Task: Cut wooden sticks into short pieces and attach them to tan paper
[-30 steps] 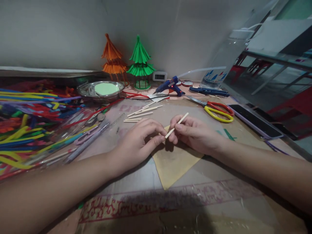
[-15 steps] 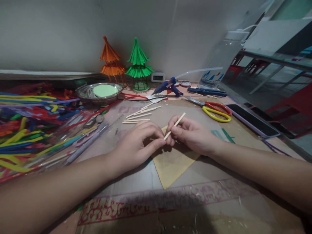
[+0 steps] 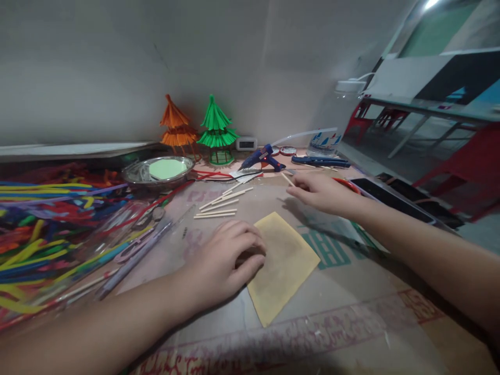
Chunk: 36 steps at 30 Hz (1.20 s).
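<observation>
Yellow sheet (image 3: pixel 283 268), one, lies flat; right hand (image 3: pixel 320 192) holds one stick (image 3: pixel 288 179).

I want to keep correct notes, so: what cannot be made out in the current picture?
In the head view:
Palm of the left hand: hidden by its back and fingers.
Stick: one end covered by the right hand.
Scissors: mostly hidden behind the right hand.
White display device: figures too small to read.
Coloured stems: cut off by the left edge.
</observation>
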Motion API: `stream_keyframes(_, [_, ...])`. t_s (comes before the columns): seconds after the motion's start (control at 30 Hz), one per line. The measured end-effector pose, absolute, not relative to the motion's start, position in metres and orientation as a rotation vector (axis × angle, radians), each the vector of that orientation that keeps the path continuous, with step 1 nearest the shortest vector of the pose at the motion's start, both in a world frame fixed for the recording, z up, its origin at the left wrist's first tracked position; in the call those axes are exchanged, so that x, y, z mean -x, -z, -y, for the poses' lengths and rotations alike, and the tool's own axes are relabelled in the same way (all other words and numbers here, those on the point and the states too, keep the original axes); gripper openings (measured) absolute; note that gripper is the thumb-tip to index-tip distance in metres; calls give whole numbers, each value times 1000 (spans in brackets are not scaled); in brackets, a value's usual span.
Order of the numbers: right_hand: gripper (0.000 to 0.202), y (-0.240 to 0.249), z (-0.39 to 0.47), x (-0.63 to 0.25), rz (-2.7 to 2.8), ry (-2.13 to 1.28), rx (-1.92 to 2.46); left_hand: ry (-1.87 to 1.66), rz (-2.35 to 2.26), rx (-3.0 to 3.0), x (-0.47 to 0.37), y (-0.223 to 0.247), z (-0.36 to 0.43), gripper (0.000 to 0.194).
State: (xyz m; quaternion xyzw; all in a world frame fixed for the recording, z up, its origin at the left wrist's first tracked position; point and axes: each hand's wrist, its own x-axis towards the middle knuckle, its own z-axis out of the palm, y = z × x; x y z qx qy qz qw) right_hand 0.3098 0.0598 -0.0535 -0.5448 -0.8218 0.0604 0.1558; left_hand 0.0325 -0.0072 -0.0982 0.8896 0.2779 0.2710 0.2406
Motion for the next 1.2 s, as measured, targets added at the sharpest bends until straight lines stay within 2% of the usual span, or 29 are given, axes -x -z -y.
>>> stream_keyframes(0.13, [29, 47, -71, -326, 2456, 61, 1811, -700, -768, -2473, -34, 102, 6, 12])
stream_keyframes(0.27, [27, 32, -64, -326, 2347, 76, 1890, -654, -776, -2508, -35, 105, 6, 14])
stream_keyframes(0.47, [22, 32, -59, -294, 2430, -91, 1569, -590, -802, -2591, -37, 104, 10, 26])
stream_keyframes(0.63, [21, 34, -53, -233, 2687, -86, 1286, -534, -844, -2630, -39, 100, 14, 31])
stream_keyframes(0.8, [19, 24, -46, -183, 2779, -115, 1302, -515, -859, -2635, -38, 98, 16, 31])
stream_keyframes(0.93, [11, 42, -61, -169, 2798, -212, 1205, -539, -847, -2626, -37, 96, 15, 33])
stream_keyframes(1.1, [27, 68, -80, -160, 2730, -166, 1150, -501, -865, -2617, -38, 95, 15, 34])
stream_keyframes(1.2, [28, 67, -82, -154, 2717, -186, 1150, -509, -869, -2615, -37, 96, 15, 33])
